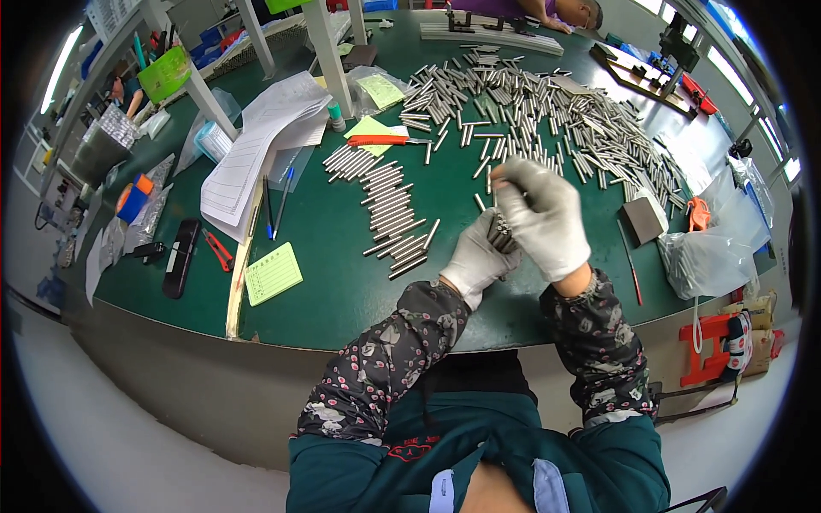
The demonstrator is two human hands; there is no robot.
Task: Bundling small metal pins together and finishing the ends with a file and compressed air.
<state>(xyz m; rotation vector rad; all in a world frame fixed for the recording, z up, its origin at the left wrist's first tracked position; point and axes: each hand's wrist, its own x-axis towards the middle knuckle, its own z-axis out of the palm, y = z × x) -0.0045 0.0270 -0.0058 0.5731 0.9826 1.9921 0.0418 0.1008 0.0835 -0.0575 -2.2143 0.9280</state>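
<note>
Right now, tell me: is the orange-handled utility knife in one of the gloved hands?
No. The orange-handled utility knife lies on the green table by the yellow notes, while both gloved hands hold a bundle of metal rods.

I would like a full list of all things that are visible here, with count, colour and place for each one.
table: one, dark green, fills the middle
loose metal rods: very many, silver, scattered far right of centre
sorted metal rods: many, silver, in rows at centre
paper sheets: a stack, white, left of centre
note pad: one, yellow-green, near front edge
utility knife: one, orange, beside the rows
cutters: one, red handles, left
plastic bag: one, clear, right
left hand: white glove, holds a bundle of rods
right hand: white glove, on the bundle's top
</note>
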